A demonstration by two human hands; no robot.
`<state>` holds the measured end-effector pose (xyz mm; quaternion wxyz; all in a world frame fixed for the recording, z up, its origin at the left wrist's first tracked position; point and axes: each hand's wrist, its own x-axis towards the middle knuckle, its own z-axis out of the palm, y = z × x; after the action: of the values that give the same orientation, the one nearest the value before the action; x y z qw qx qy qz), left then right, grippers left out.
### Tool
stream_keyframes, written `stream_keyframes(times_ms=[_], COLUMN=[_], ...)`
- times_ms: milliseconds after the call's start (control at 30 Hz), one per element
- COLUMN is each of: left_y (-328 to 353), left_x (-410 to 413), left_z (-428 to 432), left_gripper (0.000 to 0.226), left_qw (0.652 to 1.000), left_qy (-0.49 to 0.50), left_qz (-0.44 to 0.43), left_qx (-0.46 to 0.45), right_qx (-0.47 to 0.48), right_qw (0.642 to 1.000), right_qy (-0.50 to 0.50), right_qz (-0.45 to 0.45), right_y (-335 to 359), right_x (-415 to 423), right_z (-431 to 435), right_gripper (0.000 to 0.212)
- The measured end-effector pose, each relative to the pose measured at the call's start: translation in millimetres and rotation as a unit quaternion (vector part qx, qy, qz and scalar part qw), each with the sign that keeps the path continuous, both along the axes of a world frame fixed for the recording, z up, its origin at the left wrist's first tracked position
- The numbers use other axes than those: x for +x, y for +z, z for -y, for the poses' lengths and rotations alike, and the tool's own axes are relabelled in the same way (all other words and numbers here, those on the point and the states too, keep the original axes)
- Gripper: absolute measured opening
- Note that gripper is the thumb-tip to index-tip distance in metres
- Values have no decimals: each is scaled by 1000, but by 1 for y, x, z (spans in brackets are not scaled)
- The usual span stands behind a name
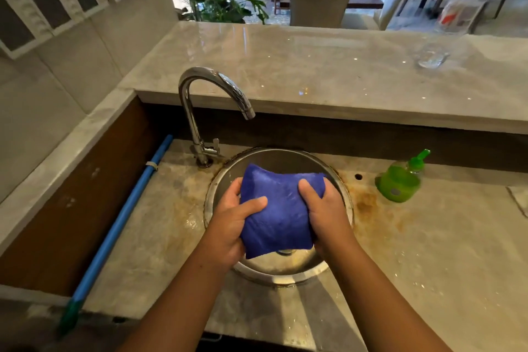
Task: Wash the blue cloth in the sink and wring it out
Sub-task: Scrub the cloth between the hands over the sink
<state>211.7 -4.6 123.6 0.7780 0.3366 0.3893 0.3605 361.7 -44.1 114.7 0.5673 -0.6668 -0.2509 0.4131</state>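
A folded blue cloth (pixel 278 208), soft and puffed like a pillow, is held over the round steel sink (pixel 217 183). The left hand (pixel 231 223) and right hand (pixel 325 208) grip its sides, thumbs on top, fingers hidden beneath. It covers most of the drain. A curved chrome tap (pixel 200 111) stands behind.

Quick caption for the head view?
Left hand and right hand grip the blue cloth above the round sink.

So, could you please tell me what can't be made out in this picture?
Head view:
Sink drain: mostly covered by the blue cloth.
Fingers of left hand and right hand: mostly behind the cloth.
Glass on the upper counter: blurred.
White object: cut off by right edge.
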Motion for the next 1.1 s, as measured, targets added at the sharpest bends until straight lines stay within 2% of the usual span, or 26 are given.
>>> stream_keyframes(times_ms=[67,167,233,367,400,433,533,567,767,867,967,1100], left_y=[-4,-11,-18,-32,-33,-36,-46,-51,-75,-82,-86,-91], left_x=[2,3,3,-1,-4,-8,-21,-24,-43,-56,-69,-84], left_z=[5,15,18,8,2,-5,-35,-45,-96,-113,-127,-140], left_gripper=[52,49,61,96,98,92,54,49,36,44,43,44], left_qw=[997,979,970,981,983,983,981,982,972,972,970,963], left_qy=[8,10,26,41,35,27,1,-9,4,2,10,45], left_qz=[30,87,106,80,72,69,45,36,58,54,53,73], left_qx=[-65,-184,-217,-173,-167,-166,-186,-188,-228,-230,-236,-257], right_qx=[-8,15,28,37,35,32,14,6,-94,-133,-117,-50], right_qw=[999,998,995,985,984,985,989,989,983,982,984,979], right_qy=[23,63,95,166,172,168,143,138,135,119,121,173], right_qz=[38,7,-18,8,19,28,47,49,81,61,59,99], right_y=[1,6,12,18,18,16,5,0,-49,-77,-85,-87], right_x=[3,1,-3,-16,-19,-22,-24,-24,-12,-5,-12,-36], right_z=[-1,-8,-15,-32,-37,-42,-59,-65,-102,-125,-161,-220], right_gripper=[45,57,50,28,25,22,16,15,13,16,13,20])
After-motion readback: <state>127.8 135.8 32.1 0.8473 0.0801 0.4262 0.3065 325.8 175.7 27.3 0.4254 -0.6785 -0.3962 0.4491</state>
